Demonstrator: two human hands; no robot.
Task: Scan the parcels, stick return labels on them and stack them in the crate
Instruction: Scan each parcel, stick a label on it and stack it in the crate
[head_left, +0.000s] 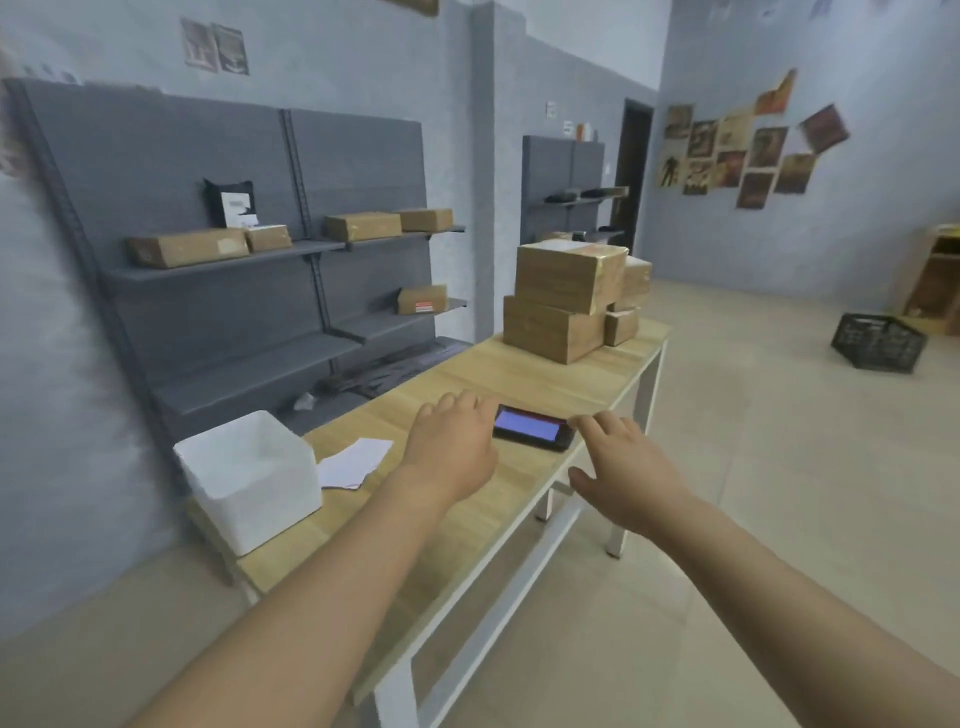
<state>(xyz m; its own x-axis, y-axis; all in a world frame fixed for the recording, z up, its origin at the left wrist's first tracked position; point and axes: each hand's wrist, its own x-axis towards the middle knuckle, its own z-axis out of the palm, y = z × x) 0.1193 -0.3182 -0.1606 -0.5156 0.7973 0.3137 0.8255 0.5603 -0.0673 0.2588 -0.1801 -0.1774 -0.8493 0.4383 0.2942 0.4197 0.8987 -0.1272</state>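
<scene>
A black handheld scanner with a lit blue screen lies flat on the wooden table. My left hand hovers just left of it, fingers relaxed, fingertips near its left end. My right hand reaches in from the right, fingers spread, fingertips at the scanner's right end. Neither hand holds anything. Several brown cardboard parcels are stacked at the table's far end. White label sheets lie left of my left hand. A black plastic crate stands on the floor far right.
A white open box sits at the table's near left corner. Grey shelving behind the table holds more cardboard boxes. A second grey shelf unit stands by a dark doorway. A wooden cabinet is at far right.
</scene>
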